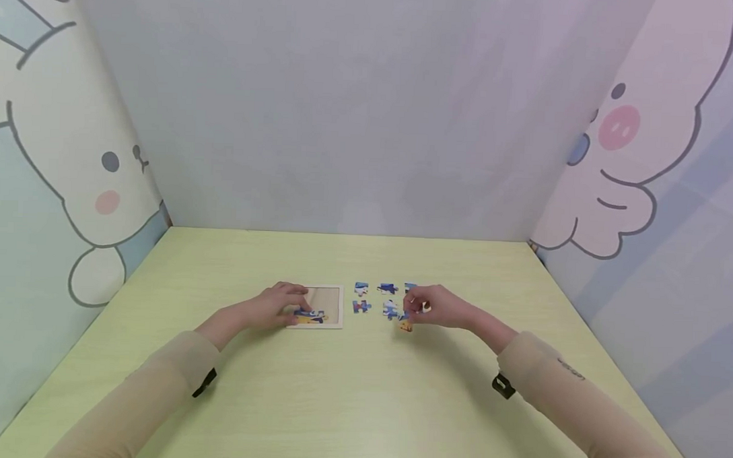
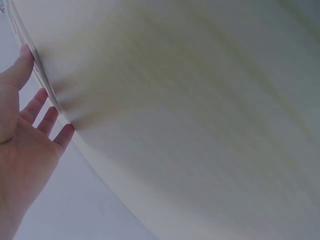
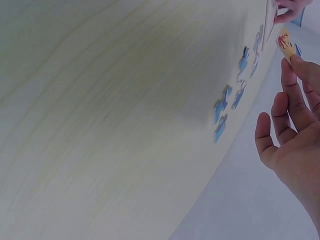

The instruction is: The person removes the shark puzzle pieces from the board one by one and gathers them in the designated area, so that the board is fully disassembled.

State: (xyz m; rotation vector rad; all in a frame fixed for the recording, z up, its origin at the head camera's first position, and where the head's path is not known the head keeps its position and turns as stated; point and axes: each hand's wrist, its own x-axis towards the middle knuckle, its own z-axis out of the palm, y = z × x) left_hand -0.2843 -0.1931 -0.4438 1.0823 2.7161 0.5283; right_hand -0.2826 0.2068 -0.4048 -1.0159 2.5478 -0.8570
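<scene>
A shallow puzzle tray [image 1: 341, 309] with a pale wooden rim lies on the table, with blue and yellow puzzle pieces [image 1: 316, 317] in its front part. My left hand [image 1: 273, 306] rests on the tray's left side, thumb at the front rim and a finger reaching inside. In the left wrist view the left hand's fingers [image 2: 48, 120] are spread and fairly straight along the edge. Between thumb and index finger, my right hand [image 1: 439, 306] pinches a yellow puzzle piece [image 3: 286, 46] with red marks, lifted over the table in the right wrist view.
Right of the tray lie several loose puzzle pieces, among them a red-and-blue one [image 1: 361, 307], a dark blue one [image 1: 388, 289] and a light blue one [image 1: 390, 310]. Another piece [image 1: 410, 286] is partly behind the right hand. Printed cloth walls [image 1: 346, 120] border the table [image 1: 324, 403].
</scene>
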